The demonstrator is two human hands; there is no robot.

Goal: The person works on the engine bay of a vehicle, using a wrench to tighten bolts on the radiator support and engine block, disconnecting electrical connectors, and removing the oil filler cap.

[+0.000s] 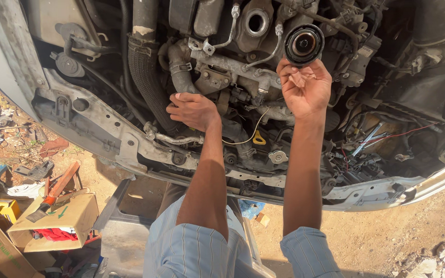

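I look down into a car's open engine bay (pixel 243 77). My right hand (pixel 305 87) holds a round black cap (pixel 304 44) up by its rim, its inner side facing me, over the engine's right part. A round open filler hole (pixel 257 21) shows to the left of the cap. My left hand (pixel 192 109) rests palm down on the thick black ribbed hose (pixel 145 77), fingers curled over it near a metal clamp.
A yellow dipstick handle (pixel 258 139) and a grey cap (pixel 278 156) sit low in the bay. The front crossmember (pixel 109 139) runs along the near edge. On the dirt at left lie a cardboard box (pixel 60 221) with a red-handled tool (pixel 60 184), and rubble (pixel 433 260) at right.
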